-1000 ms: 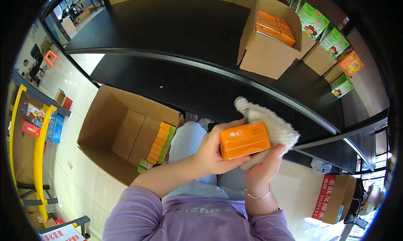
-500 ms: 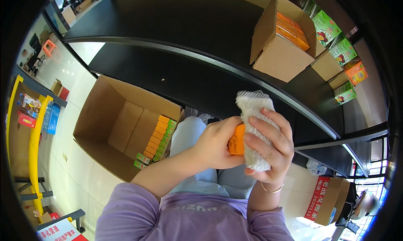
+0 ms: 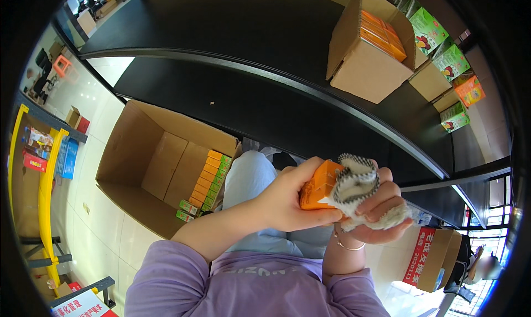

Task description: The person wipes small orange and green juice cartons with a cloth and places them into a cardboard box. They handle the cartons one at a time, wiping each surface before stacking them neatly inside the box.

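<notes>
My left hand (image 3: 290,198) grips an orange drink carton (image 3: 319,190) in front of my lap. A white cloth with a black-and-white checked edge (image 3: 354,190) is bunched in my right hand (image 3: 381,209), its fingers curled around it. The cloth presses against the carton's right side and hides part of it. To the left of my knee stands a large open cardboard box (image 3: 130,151). Along its right side sit several small orange and green cartons (image 3: 207,181) in rows.
Black shelves (image 3: 232,18) stretch across in front of me. On the upper right one rests an open cardboard box (image 3: 368,71) with orange packs. Green cartons (image 3: 451,63) stand beyond it. A yellow-framed rack (image 3: 47,190) is at far left, a red-marked box (image 3: 434,259) at right.
My right hand has turned and moved slightly down and right, folding the cloth over. The orange carton has tilted and shows more of its surface. My left hand keeps its hold.
</notes>
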Demonstrator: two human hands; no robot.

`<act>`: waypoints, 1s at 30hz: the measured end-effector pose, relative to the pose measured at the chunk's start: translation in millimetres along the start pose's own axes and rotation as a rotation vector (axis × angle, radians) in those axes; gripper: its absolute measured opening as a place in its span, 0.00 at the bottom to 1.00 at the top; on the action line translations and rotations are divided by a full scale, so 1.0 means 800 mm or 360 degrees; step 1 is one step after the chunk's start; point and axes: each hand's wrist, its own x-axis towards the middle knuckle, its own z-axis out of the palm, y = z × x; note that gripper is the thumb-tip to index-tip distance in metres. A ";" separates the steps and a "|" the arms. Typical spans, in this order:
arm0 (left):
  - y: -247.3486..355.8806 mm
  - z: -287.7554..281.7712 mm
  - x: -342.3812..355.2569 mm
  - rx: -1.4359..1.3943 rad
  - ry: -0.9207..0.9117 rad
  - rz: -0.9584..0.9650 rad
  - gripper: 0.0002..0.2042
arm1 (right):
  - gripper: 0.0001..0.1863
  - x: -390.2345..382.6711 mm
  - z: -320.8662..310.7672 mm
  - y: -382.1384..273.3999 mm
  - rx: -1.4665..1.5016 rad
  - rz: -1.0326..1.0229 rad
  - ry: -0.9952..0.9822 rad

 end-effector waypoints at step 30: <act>-0.014 0.012 0.001 -0.0613 0.0231 -0.0705 0.13 | 0.14 -0.001 -0.001 0.017 -0.1288 0.0253 -0.0241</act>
